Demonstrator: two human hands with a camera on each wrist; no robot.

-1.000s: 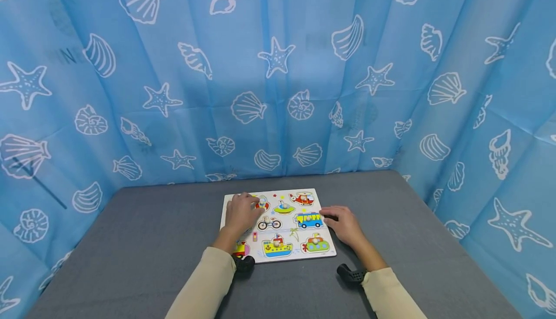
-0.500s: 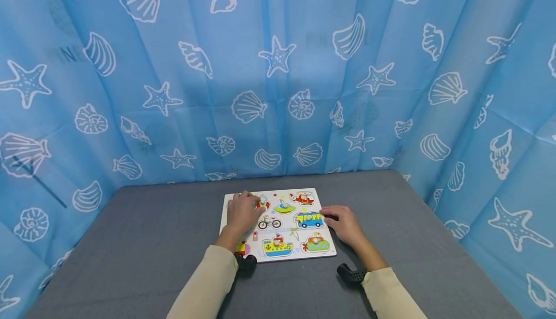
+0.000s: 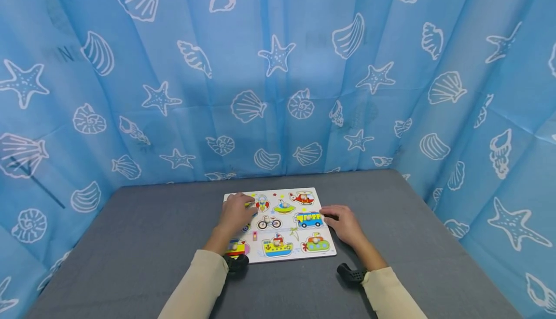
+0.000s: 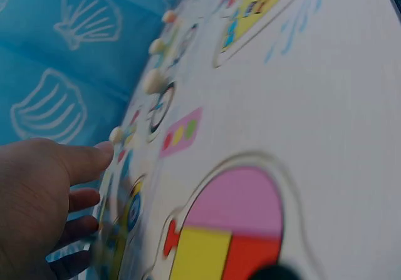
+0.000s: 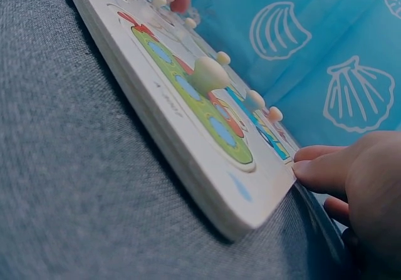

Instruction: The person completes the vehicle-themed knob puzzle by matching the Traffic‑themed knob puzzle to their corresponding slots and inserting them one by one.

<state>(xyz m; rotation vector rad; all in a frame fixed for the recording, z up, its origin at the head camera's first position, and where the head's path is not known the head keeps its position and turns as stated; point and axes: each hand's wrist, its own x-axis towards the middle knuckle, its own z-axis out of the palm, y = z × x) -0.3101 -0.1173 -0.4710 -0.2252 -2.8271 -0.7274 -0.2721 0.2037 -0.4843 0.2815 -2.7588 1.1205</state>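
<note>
A white peg puzzle board [image 3: 256,256] lies flat on the table, its knobbed vehicle pieces sitting in it. My left hand [image 3: 236,213] hovers over the board's left side, fingers loosely spread around nothing. In the left wrist view, the left thumb ends close to a round knob [image 4: 116,134]. Under that hand, pieces at the left are partly hidden. The rocket piece [image 3: 262,204] stands just right of its fingertips. My right hand [image 3: 343,223] touches the board's right edge with thumb and index finger, beside the bus piece [image 3: 309,220]; the right wrist view shows these fingertips at the rim.
Other pieces show a flying saucer [image 3: 284,207], a helicopter [image 3: 301,198], a bicycle [image 3: 269,223], a ship [image 3: 278,247], a submarine [image 3: 315,244] and a train [image 4: 232,217]. Grey cloth [image 3: 152,246] covers the table. A blue shell-patterned curtain [image 3: 278,131] hangs behind.
My left hand has drawn back to the left from the rocket piece, uncovering it and more of the train. The right hand and the board stay in place.
</note>
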